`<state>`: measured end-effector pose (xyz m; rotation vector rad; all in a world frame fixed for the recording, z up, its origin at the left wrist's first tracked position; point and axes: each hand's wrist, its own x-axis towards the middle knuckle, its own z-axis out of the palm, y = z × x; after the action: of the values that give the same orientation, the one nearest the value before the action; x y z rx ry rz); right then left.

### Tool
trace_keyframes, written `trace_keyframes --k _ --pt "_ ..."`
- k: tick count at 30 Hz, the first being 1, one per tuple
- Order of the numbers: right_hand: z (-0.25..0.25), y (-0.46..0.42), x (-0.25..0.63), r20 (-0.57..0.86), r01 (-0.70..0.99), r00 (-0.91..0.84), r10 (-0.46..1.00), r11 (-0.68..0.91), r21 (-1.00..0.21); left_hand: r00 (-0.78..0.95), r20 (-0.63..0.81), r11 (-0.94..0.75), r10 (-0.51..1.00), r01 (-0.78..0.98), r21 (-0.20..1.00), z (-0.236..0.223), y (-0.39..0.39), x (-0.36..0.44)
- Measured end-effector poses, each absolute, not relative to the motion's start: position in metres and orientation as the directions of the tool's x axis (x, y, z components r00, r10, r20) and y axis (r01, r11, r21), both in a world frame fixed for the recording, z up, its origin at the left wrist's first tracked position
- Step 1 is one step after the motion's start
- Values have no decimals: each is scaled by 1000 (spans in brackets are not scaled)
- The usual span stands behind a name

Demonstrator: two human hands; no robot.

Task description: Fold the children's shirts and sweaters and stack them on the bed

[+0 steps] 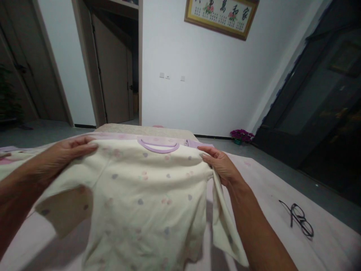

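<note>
Both of my hands lift a cream long-sleeved top (pixel 141 192) with a lilac collar and small pastel heart and dot prints. My left hand (pixel 72 149) grips the cloth at the top's left shoulder, near the collar. My right hand (pixel 221 163) pinches the opposite shoulder, and a sleeve hangs down beside my right forearm. The lilac collar (pixel 158 147) faces away from me. The top's lower part droops onto the bed, and its hem is out of view.
A pale pink bedsheet (pixel 282 188) lies under the top, with black glasses (pixel 299 221) on it to the right. A pillow (pixel 146 130) lies at the far end. Beyond are a grey floor, magenta potted flowers (pixel 241 136), doors and a dark glass cabinet.
</note>
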<state>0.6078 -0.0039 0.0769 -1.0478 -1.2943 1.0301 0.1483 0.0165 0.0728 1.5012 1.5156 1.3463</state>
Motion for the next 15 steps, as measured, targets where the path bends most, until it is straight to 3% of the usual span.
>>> trace_keyframes --k 2,3,5,7,9,15 --pt "50 30 606 222 189 29 975 213 -959 -69 98 -57 993 443 895 50 38 158" --pt "35 44 605 213 330 40 976 188 -925 -55 101 -56 993 534 844 37 48 162" --pt "6 65 601 134 699 39 990 69 -712 -51 176 -72 983 775 628 7 67 168" --pt "-18 74 599 43 889 51 998 -26 -457 -47 180 -55 983 851 522 -22 80 174" --pt "-33 74 597 -14 942 67 998 -68 -329 -61 157 -19 986 887 462 -45 88 177" --pt "-36 75 596 -17 982 63 998 -65 -176 -106 263 11 959 941 337 -56 104 177"
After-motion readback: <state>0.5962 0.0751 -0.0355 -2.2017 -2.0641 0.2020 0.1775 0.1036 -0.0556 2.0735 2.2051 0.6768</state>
